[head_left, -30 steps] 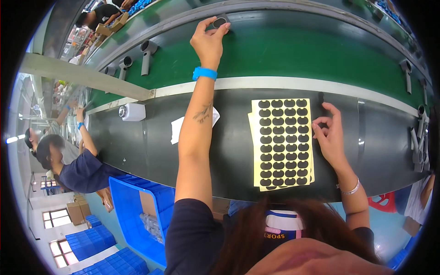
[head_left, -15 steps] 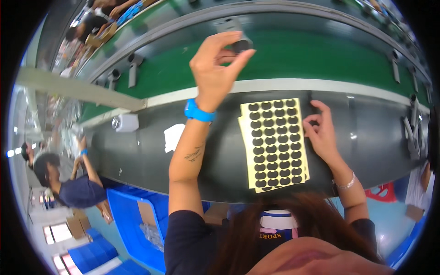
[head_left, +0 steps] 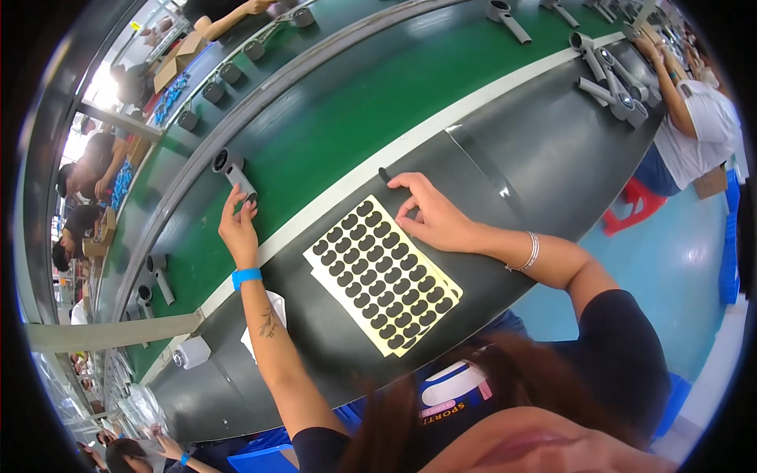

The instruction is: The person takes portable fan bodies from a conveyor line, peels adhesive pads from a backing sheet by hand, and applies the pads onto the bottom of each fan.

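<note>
My left hand (head_left: pixel 239 227) reaches over the green belt, thumb and fingers closed around the lower end of a grey hair-dryer-shaped part (head_left: pixel 234 172) with a round head and a straight handle. My right hand (head_left: pixel 434 214) is above the dark worktop, at the far right corner of the sticker sheets. Its fingers are curled, and a small black sticker (head_left: pixel 384 175) sticks out at the index fingertip. Between my arms lie cream sheets (head_left: pixel 347 293) carrying rows of black stickers, one sheet slightly askew on another.
White paper (head_left: pixel 276 311) lies partly under my left forearm, near a white container (head_left: pixel 192 352). More grey parts rest on the belt (head_left: pixel 378 87), and several are piled on the worktop (head_left: pixel 544 150) at far right, near a co-worker. A beam (head_left: pixel 118 335) crosses at left.
The view has turned, so the sheets and belt now appear slanted. My left hand remains at the grey part's handle end, and my right hand still carries the black sticker.
</note>
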Action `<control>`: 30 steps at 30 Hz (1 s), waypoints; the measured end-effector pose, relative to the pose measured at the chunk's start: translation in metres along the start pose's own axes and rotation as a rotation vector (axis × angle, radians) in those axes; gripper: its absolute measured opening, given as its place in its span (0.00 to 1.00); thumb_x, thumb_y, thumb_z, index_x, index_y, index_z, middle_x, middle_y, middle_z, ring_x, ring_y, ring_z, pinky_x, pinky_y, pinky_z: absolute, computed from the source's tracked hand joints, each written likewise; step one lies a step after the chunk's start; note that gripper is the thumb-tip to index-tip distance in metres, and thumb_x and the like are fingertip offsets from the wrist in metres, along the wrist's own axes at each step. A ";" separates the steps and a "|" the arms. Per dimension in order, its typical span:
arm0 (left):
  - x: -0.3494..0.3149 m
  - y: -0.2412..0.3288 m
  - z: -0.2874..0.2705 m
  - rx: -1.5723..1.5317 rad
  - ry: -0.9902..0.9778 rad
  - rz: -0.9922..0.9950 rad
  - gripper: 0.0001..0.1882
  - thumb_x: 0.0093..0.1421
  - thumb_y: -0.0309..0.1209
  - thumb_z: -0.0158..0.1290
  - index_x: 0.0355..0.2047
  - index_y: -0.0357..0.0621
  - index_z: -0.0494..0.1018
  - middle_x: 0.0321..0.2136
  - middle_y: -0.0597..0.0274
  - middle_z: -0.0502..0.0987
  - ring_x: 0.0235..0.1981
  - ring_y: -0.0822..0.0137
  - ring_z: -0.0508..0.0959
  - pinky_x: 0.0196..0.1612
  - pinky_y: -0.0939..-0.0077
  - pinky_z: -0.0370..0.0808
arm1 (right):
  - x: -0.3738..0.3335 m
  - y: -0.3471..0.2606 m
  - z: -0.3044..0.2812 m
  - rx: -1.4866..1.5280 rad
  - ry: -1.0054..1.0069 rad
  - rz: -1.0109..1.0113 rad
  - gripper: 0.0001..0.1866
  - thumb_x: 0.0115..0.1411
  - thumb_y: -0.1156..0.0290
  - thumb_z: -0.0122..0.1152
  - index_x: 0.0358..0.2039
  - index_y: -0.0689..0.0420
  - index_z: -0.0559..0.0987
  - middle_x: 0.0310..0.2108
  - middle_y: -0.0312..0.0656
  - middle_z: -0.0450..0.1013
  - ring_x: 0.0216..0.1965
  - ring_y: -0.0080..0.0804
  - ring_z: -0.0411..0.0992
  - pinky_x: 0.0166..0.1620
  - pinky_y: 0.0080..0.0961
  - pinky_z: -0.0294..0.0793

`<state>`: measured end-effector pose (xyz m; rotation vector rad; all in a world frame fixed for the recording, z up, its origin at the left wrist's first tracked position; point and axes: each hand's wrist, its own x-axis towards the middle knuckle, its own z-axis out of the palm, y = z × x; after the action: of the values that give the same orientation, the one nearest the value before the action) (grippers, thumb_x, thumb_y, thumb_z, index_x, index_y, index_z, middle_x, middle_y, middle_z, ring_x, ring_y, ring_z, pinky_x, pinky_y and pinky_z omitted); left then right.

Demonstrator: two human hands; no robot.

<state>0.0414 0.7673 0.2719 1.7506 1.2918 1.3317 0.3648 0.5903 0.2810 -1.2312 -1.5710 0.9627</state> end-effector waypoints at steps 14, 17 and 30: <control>-0.116 0.066 -0.035 0.063 -0.151 0.024 0.09 0.59 0.20 0.49 0.40 0.33 0.74 0.46 0.49 0.73 0.35 0.65 0.78 0.38 0.75 0.78 | 0.126 0.148 -0.324 -1.053 0.921 -0.114 0.34 0.48 0.76 0.62 0.55 0.65 0.57 0.52 0.57 0.57 0.53 0.58 0.57 0.48 0.38 0.71; -0.152 0.081 -0.055 0.082 -0.009 -0.026 0.09 0.59 0.19 0.49 0.39 0.31 0.74 0.43 0.48 0.74 0.34 0.65 0.78 0.37 0.75 0.78 | 0.146 0.151 -0.341 -0.979 0.921 0.018 0.38 0.51 0.71 0.64 0.58 0.60 0.53 0.55 0.70 0.49 0.52 0.66 0.58 0.50 0.44 0.69; -0.188 0.115 -0.012 -0.205 0.038 -0.205 0.10 0.60 0.18 0.48 0.41 0.32 0.73 0.41 0.51 0.74 0.33 0.65 0.78 0.38 0.74 0.77 | 0.140 0.105 -0.297 -0.433 0.929 0.094 0.54 0.44 0.71 0.72 0.63 0.55 0.44 0.56 0.59 0.60 0.55 0.50 0.63 0.47 0.37 0.70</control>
<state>0.0644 0.5507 0.3054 1.4213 1.2694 1.3333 0.6624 0.7630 0.2963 -1.7194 -0.9759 0.0146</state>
